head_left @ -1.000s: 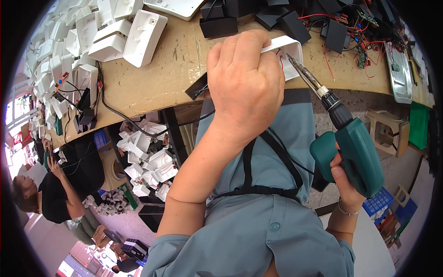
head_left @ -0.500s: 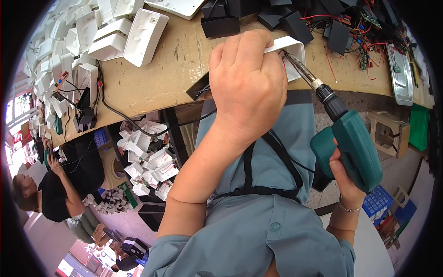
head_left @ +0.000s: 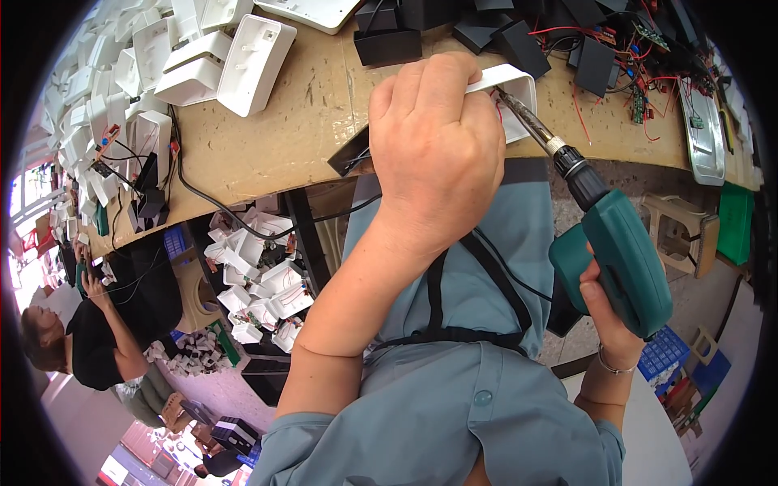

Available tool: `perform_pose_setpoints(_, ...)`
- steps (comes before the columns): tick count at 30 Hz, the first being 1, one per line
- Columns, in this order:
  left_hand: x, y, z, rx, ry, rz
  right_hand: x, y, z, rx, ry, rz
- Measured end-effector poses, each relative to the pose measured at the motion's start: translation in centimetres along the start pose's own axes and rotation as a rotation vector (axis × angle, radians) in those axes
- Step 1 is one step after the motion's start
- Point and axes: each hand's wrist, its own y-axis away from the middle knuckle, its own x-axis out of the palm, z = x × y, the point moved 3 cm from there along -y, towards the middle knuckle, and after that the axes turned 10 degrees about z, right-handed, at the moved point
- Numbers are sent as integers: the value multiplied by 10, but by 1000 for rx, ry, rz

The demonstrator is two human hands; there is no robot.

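My left hand (head_left: 438, 154) is closed over a white plastic housing (head_left: 519, 91) at the front edge of the wooden bench (head_left: 300, 138), covering most of it. My right hand (head_left: 608, 312) grips a green cordless screwdriver (head_left: 620, 255). Its long bit (head_left: 527, 121) slants up and left into the open white housing, next to red wires inside it. A black part (head_left: 348, 152) sticks out from under my left hand.
White plastic housings (head_left: 243, 57) are piled at the bench's back left. Black boxes (head_left: 389, 40) and wired circuit boards (head_left: 648, 40) lie at the back right. A bin of white parts (head_left: 259, 283) sits under the bench. Another person (head_left: 81, 340) sits at far left.
The screwdriver and my right hand have shifted slightly right and down. My left hand stays closed over the white housing.
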Motion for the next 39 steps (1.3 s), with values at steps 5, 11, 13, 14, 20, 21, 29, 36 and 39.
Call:
perform_pose_setpoints(5, -1, 0, 0, -2, 0, 8, 2, 2, -4, 15, -67, 6)
perform_pose_setpoints(11, -1, 0, 0, -9, 1, 5, 3, 8, -5, 16, -85, 10)
perform_pose_setpoints(13, -2, -1, -1, -11, 1, -5, 5, 10, -2, 42, -145, -14)
perform_pose_setpoints(14, -1, -1, -1, -10, 1, -5, 5, 10, -3, 68, -204, -38)
perform_pose_setpoints(20, -1, 0, 1, -10, 5, 12, 4, 5, 4, 53, -243, -65)
perform_pose_setpoints(21, 0, 0, 2, -10, 8, 15, 2, 8, 1, 52, -243, -66)
perform_pose_setpoints(29, -4, -1, 2, -29, 42, 51, -2, 19, -7, 2, -303, 3)
perform_pose_setpoints(36, -5, 0, 2, -41, 55, 65, -1, 20, -3, 3, -269, -40)
perform_pose_setpoints(39, -4, -1, 2, -44, 59, 68, -2, 21, -5, 20, -280, -61)
